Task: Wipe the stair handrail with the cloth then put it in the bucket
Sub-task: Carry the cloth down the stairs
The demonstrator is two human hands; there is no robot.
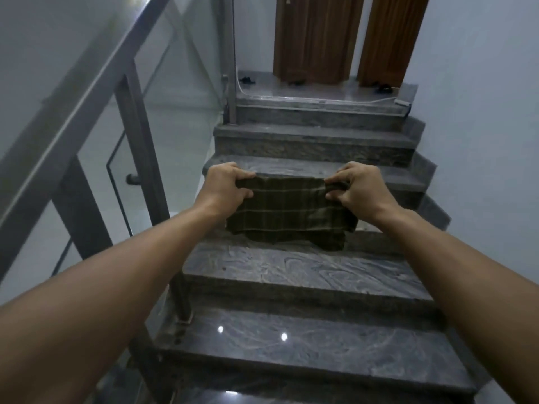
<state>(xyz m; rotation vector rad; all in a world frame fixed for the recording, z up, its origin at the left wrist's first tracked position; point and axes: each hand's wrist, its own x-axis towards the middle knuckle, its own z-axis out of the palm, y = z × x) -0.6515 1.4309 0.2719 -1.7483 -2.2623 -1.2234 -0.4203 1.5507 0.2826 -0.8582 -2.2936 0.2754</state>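
A dark olive checked cloth [288, 214] hangs stretched in front of me over the stairs. My left hand [226, 186] grips its top left corner and my right hand [354, 188] grips its top right corner. The metal stair handrail [73, 112] slopes up along the left side, well to the left of my left hand and apart from the cloth. No bucket is in view.
Grey polished stone steps [306, 272] rise to a landing [315, 94] with two brown doors [318, 36]. Glass panels [175, 91] and metal posts [140, 135] stand under the handrail. A white wall [481, 112] borders the right. Shoes and a white cable lie on the landing.
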